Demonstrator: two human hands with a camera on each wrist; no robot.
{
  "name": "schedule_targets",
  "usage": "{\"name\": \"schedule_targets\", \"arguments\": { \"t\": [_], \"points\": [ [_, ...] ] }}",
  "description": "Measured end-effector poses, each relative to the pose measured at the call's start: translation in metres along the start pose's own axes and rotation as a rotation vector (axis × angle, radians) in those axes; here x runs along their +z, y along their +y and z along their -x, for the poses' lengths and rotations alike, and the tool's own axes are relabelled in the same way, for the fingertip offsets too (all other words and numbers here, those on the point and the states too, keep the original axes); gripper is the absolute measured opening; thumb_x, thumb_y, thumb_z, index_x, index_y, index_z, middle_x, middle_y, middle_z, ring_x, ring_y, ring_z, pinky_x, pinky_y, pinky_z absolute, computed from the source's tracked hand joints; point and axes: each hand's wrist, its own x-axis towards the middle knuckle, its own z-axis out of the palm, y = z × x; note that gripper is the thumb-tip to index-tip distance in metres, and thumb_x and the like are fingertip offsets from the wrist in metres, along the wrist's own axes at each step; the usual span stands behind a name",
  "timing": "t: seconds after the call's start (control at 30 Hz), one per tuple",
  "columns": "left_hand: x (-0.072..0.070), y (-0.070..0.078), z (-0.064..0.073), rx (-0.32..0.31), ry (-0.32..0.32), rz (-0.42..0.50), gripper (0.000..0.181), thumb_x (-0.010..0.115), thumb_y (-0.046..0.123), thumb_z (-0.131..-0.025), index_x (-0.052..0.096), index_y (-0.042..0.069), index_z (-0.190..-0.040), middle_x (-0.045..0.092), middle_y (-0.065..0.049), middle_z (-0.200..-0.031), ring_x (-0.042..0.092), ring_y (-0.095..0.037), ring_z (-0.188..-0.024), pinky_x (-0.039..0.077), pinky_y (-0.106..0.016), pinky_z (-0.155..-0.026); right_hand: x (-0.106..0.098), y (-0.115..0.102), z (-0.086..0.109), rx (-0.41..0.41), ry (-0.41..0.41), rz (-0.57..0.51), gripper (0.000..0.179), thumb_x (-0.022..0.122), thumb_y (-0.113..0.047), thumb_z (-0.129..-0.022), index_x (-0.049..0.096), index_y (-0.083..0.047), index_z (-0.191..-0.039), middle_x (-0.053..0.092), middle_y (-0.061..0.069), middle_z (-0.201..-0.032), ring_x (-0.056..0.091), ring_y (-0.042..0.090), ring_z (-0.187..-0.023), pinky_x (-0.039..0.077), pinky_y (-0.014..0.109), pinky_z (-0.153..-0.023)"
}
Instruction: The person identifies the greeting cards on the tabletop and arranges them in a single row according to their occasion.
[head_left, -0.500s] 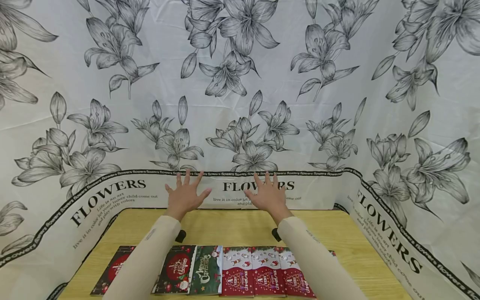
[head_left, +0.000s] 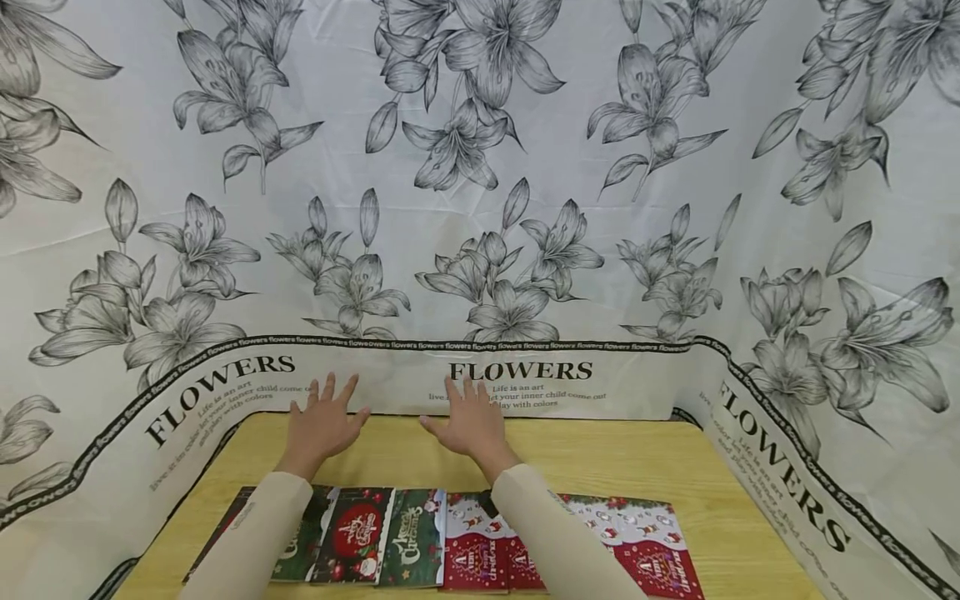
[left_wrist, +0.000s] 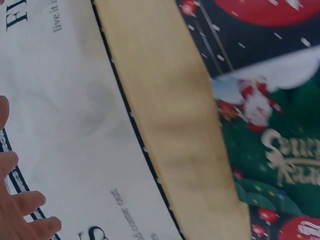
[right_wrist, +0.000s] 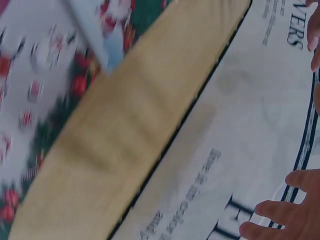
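Flower-printed cloth (head_left: 465, 208) hangs behind your bench (head_left: 397, 454), where Christmas booklets (head_left: 411, 537) lie in a row near you. Your left hand (head_left: 322, 427) and right hand (head_left: 476, 423) extend past them, fingers spread apart.

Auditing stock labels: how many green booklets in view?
2: one green booklet partly hidden by the left sleeve, a second green booklet between a dark booklet and a red-and-white booklet. More may be hidden.
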Motion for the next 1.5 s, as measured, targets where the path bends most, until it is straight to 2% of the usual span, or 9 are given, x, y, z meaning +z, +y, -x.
{"name": "schedule_targets", "arguments": {
  "t": [0.1, 0.33, 0.63, 0.8, 1.0, 1.2, 1.33, 1.5],
  "points": [
    [0.000, -0.015, 0.010, -0.001, 0.003, -0.014, 0.074, 0.049, 0.053, -0.107, 0.030, 0.014, -0.167, 0.021, -0.032, -0.167, 0.018, -0.060, -0.150, 0.021, -0.084, -0.109, 0.014, -0.018, 0.002, -0.033, -0.002, -0.003, 0.090, 0.052, -0.073, -0.098, 0.030, -0.019, -0.167, 0.029, 0.019, -0.170, 0.029, 0.044, -0.154, 0.035, 0.065, -0.116],
    [-0.004, -0.046, 0.035, -0.031, -0.023, -0.020, 0.071, 0.050, 0.049, -0.108, 0.035, 0.007, -0.163, 0.029, -0.038, -0.162, 0.027, -0.063, -0.145, 0.027, -0.084, -0.105, 0.038, -0.064, 0.014, -0.073, -0.036, -0.088, 0.089, 0.056, -0.071, -0.097, 0.036, -0.018, -0.165, 0.035, 0.015, -0.167, 0.033, 0.037, -0.154, 0.036, 0.062, -0.116],
    [0.002, -0.087, 0.064, -0.105, -0.056, -0.006, 0.066, 0.050, 0.043, -0.108, 0.045, -0.004, -0.154, 0.045, -0.041, -0.147, 0.041, -0.066, -0.132, 0.036, -0.083, -0.096, 0.068, -0.106, 0.027, -0.123, -0.075, -0.051, 0.090, 0.053, -0.078, -0.094, 0.041, -0.021, -0.163, 0.045, 0.007, -0.162, 0.041, 0.029, -0.150, 0.041, 0.054, -0.115],
    [0.001, -0.106, 0.075, -0.135, -0.097, 0.007, 0.064, 0.050, 0.041, -0.109, 0.048, -0.008, -0.149, 0.049, -0.043, -0.139, 0.046, -0.066, -0.124, 0.042, -0.079, -0.091, 0.077, -0.125, 0.034, -0.156, -0.106, -0.051, 0.090, 0.053, -0.080, -0.092, 0.044, -0.023, -0.161, 0.047, 0.003, -0.161, 0.042, 0.025, -0.149, 0.042, 0.050, -0.115],
    [0.007, -0.128, 0.083, -0.199, -0.170, 0.000, 0.066, 0.051, 0.043, -0.107, 0.049, -0.011, -0.145, 0.049, -0.044, -0.138, 0.045, -0.066, -0.126, 0.043, -0.077, -0.093, 0.087, -0.148, 0.044, -0.192, -0.129, -0.036, 0.085, 0.053, -0.080, -0.092, 0.049, -0.025, -0.157, 0.049, -0.001, -0.159, 0.045, 0.020, -0.147, 0.046, 0.044, -0.112],
    [0.015, -0.139, 0.091, -0.193, -0.159, 0.033, 0.058, 0.057, 0.032, -0.105, 0.053, -0.016, -0.137, 0.056, -0.044, -0.128, 0.052, -0.063, -0.121, 0.045, -0.071, -0.098, 0.099, -0.162, 0.048, -0.252, -0.156, -0.019, 0.081, 0.053, -0.078, -0.094, 0.049, -0.028, -0.156, 0.050, -0.005, -0.157, 0.049, 0.017, -0.143, 0.048, 0.039, -0.110],
    [0.019, -0.141, 0.097, -0.208, -0.163, 0.081, 0.055, 0.061, 0.026, -0.102, 0.054, -0.020, -0.132, 0.057, -0.044, -0.127, 0.053, -0.061, -0.121, 0.045, -0.068, -0.101, 0.106, -0.171, 0.050, -0.275, -0.186, -0.058, 0.077, 0.056, -0.075, -0.094, 0.050, -0.031, -0.156, 0.049, -0.007, -0.157, 0.050, 0.016, -0.142, 0.045, 0.037, -0.112],
    [0.022, -0.145, 0.101, -0.230, -0.144, 0.091, 0.052, 0.065, 0.022, -0.098, 0.057, -0.022, -0.125, 0.061, -0.043, -0.122, 0.057, -0.060, -0.117, 0.047, -0.067, -0.099, 0.107, -0.183, 0.053, -0.336, -0.248, -0.090, 0.071, 0.059, -0.070, -0.096, 0.050, -0.033, -0.157, 0.047, -0.008, -0.158, 0.048, 0.016, -0.143, 0.045, 0.038, -0.113]
  ]
}}
